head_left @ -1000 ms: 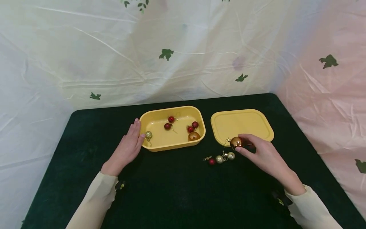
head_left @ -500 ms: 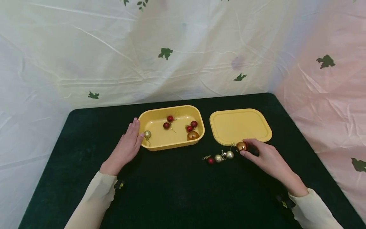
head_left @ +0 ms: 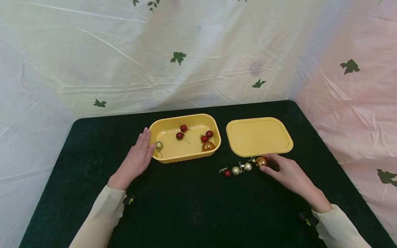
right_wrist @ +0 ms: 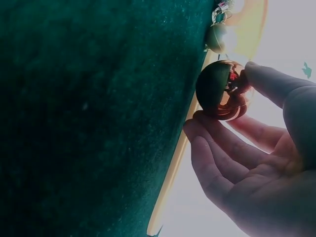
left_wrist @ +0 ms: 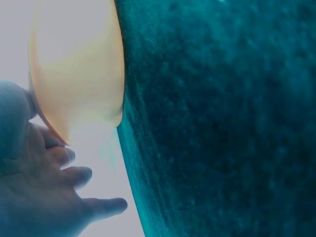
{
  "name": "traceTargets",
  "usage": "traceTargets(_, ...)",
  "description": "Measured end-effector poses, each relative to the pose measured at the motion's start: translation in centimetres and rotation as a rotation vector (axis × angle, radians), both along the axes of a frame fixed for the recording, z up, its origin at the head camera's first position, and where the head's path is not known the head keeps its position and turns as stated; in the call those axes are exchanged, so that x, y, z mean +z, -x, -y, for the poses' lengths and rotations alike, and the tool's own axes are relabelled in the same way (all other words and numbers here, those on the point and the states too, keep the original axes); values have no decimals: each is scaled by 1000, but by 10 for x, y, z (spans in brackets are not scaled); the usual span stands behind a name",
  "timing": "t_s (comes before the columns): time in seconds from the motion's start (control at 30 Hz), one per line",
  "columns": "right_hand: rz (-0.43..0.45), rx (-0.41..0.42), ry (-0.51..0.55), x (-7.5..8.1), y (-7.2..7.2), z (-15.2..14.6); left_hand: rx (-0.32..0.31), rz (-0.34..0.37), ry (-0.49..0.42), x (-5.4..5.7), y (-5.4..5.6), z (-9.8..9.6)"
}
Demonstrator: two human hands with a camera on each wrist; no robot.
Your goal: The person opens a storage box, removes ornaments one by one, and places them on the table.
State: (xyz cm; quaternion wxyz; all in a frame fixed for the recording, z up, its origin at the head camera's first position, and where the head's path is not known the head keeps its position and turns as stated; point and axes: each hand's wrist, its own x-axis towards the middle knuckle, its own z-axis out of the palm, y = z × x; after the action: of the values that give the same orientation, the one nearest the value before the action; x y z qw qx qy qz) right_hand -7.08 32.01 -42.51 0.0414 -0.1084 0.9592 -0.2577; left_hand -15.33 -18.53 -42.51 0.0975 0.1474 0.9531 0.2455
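My right hand (head_left: 288,174) pinches a shiny copper-gold Christmas bauble (head_left: 261,161) between thumb and fingers, low at the right end of a row of small baubles. The row holds a red bauble (head_left: 227,173), a glittery gold bauble (head_left: 235,171) and a pale gold bauble (head_left: 247,167). My left hand (head_left: 134,160) rests against the left end of a yellow box (head_left: 181,159), fingers extended along its outside and thumb by the rim. Inside lie several red baubles (head_left: 179,135), another copper-gold bauble (head_left: 208,146) and a glittery gold one (head_left: 159,145).
The flat yellow lid (head_left: 260,136) lies right of the box, just behind the held bauble. A dark green cloth covers the table (head_left: 192,203). Pale fabric (head_left: 124,69) with leaf-like green marks hangs behind the table and along both sides.
My right hand has brought the copper-gold bauble down from over the lid's front edge to the right end of the row. My left hand stays at the box.
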Motion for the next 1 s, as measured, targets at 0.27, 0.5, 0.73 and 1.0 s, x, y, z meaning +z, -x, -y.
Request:
traceTargets(0.27,29,-3,2,-2,-2,4,-6,-21,-8,0,-1,0)
traceTargets(0.5,37,-12,14,-3,-7,4,3,-17,-15,-2,-6,-2)
traceTargets(0.73,57,-11,58,-1,-6,0,7,-12,7,-2,-4,-3)
traceTargets(1.0,22,-46,-19,12,-2,0,17,3,4,-3,-1,-2)
